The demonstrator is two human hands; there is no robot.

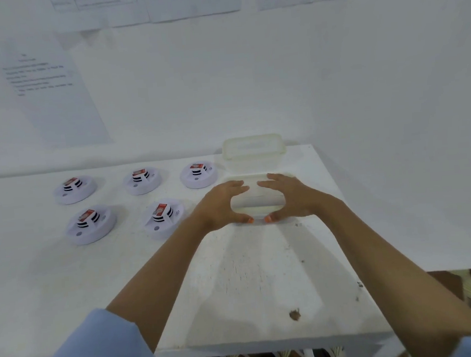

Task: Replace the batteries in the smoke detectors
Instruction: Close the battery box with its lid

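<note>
While both our hands sit right of the frame's centre, they close from either side on a clear container (256, 202) that stands on the white table (251, 276). Our left hand (221, 205) and right hand (291, 196) mirror each other. Each is spread wide into a C, with the thumb pressed to the container's near edge and the fingers (236, 184) reaching over its top toward the far side. The two thumb tips nearly meet at the near edge, and the fingertips stay slightly apart above it. Whether the fingertips press on the far rim we cannot tell, since the plastic is see-through.

Just behind it, by the wall, stands a second container (254, 148), cloudy and yellowish.

Five smoke detectors lie in the left half of the frame, well apart from our hands: three in a far row (74, 189) (143, 180) (198, 174) and two nearer (90, 223) (162, 217). Each is white and round with a red-and-white piece on top.

Printed sheets (50, 95) hang on the wall at upper left. Light blue sleeves (96, 352) show at the bottom edge.
</note>
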